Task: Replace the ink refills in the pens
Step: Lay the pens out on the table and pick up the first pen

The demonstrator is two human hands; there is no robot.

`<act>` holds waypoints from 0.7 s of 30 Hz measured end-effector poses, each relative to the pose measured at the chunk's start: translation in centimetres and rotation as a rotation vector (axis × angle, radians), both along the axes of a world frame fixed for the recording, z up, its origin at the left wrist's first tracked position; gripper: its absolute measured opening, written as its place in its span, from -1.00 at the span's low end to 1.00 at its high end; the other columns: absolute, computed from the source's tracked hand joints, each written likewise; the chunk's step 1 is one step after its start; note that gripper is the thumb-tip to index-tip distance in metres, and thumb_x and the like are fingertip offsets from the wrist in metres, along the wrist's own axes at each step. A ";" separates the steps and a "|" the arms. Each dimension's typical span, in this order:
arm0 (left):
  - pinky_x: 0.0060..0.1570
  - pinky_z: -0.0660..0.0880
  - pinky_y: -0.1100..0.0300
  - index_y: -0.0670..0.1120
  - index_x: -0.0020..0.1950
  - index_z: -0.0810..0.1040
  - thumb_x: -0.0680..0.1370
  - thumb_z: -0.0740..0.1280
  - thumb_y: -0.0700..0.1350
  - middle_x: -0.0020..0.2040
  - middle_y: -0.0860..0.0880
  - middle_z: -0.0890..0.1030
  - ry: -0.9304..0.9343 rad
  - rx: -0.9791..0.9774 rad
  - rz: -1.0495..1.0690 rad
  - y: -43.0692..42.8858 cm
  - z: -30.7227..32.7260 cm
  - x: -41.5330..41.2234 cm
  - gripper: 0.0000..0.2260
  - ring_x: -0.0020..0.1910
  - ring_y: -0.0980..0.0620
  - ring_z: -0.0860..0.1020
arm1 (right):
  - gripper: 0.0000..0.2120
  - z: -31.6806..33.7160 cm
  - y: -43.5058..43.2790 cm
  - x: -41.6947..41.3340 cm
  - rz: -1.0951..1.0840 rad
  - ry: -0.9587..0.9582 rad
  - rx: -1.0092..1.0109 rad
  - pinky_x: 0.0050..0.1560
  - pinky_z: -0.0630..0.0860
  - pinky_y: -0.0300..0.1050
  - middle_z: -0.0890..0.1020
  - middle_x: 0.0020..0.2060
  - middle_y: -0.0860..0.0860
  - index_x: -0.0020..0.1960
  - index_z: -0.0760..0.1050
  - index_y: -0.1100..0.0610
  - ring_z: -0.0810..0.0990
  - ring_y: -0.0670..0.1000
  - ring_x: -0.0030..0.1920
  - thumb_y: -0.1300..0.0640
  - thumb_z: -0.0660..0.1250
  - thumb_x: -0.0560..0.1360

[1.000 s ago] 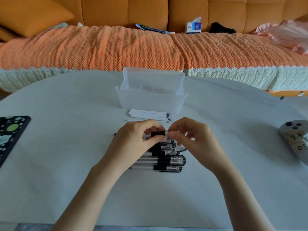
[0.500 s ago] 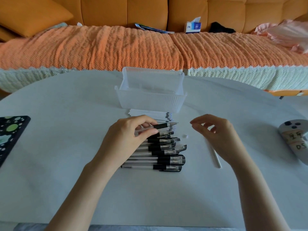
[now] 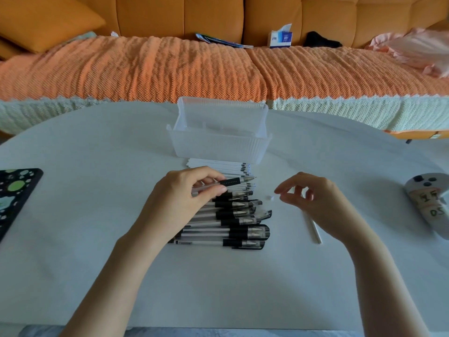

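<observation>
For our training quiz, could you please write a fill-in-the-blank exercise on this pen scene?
The left hand holds an uncapped ___.
The refill stack lies between the pen row and the clear ___.
Under the right hand, one loose ___ lies on the table.
Missing words: pen; box; refill.

Orange tufted sofa, ribbed orange throw, orange cushion, white table, soft daylight
</observation>
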State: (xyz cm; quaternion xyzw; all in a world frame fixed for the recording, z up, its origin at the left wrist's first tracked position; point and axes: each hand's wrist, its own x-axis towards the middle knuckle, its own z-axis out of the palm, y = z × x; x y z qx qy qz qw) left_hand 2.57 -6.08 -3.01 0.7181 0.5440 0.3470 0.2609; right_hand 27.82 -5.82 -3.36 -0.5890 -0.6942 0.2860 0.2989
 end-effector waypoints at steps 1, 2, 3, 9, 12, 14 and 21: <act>-0.13 0.55 0.13 0.11 -0.06 0.63 0.44 0.42 0.02 -0.23 0.21 0.62 -0.006 -0.002 0.001 0.0 0.0 0.0 -0.90 -0.28 0.31 0.54 | -0.82 0.2 -0.1 0.1 0.000 0.009 0.002 -0.29 0.31 -0.39 0.59 -0.28 -0.13 -0.20 0.61 -0.03 0.45 -0.18 -0.30 0.25 0.43 0.41; -0.12 0.55 0.13 0.11 -0.07 0.63 0.44 0.42 0.02 -0.23 0.21 0.63 -0.009 -0.005 0.000 -0.1 0.0 0.0 -0.91 -0.28 0.31 0.54 | -0.83 0.3 -0.2 0.2 0.014 0.014 -0.005 -0.29 0.31 -0.39 0.59 -0.28 -0.15 -0.21 0.61 -0.04 0.45 -0.18 -0.31 0.24 0.43 0.41; -0.12 0.55 0.13 0.11 -0.07 0.63 0.44 0.42 0.01 -0.23 0.21 0.63 -0.010 -0.009 -0.002 -0.1 0.0 0.0 -0.91 -0.28 0.31 0.54 | -0.84 0.5 -0.4 -0.1 0.044 0.018 -0.020 -0.30 0.31 -0.39 0.59 -0.29 -0.17 -0.21 0.62 -0.04 0.45 -0.18 -0.31 0.22 0.44 0.40; -0.14 0.51 0.21 0.10 -0.06 0.63 0.44 0.42 0.00 -0.23 0.21 0.63 0.005 -0.022 -0.005 -0.2 -0.1 0.0 -0.90 -0.31 0.32 0.53 | -0.79 -0.3 -0.6 -0.8 0.122 -0.079 -0.039 -0.25 0.34 -0.36 0.59 -0.19 -0.12 -0.17 0.61 -0.09 0.50 -0.15 -0.22 0.23 0.43 0.40; -0.15 0.50 0.22 0.11 -0.06 0.63 0.44 0.42 0.01 -0.23 0.20 0.63 0.015 -0.024 -0.001 -0.3 -0.1 0.0 -0.90 -0.30 0.32 0.53 | -0.80 -0.3 -0.5 0.0 0.109 -0.090 -0.046 -0.23 0.32 -0.41 0.59 -0.17 -0.12 -0.14 0.61 -0.08 0.49 -0.17 -0.22 0.21 0.47 0.37; -0.14 0.50 0.22 0.11 -0.07 0.63 0.44 0.42 0.00 -0.24 0.21 0.62 0.015 -0.032 -0.003 -0.3 -0.1 0.1 -0.91 -0.30 0.31 0.53 | -0.82 -0.7 -0.6 -0.4 0.162 -0.140 -0.062 -0.19 0.31 -0.43 0.57 -0.15 -0.14 -0.11 0.61 -0.07 0.46 -0.15 -0.18 0.16 0.48 0.36; -0.13 0.45 0.39 0.13 -0.06 0.63 0.43 0.42 0.03 -0.22 0.22 0.62 0.047 -0.030 -0.029 -0.3 -0.2 0.4 -0.90 -0.14 0.28 0.57 | -0.88 -0.6 -0.6 -0.9 0.115 -0.125 -0.035 -0.25 0.31 -0.45 0.58 -0.27 -0.10 -0.14 0.58 0.06 0.49 -0.25 -0.28 0.20 0.48 0.36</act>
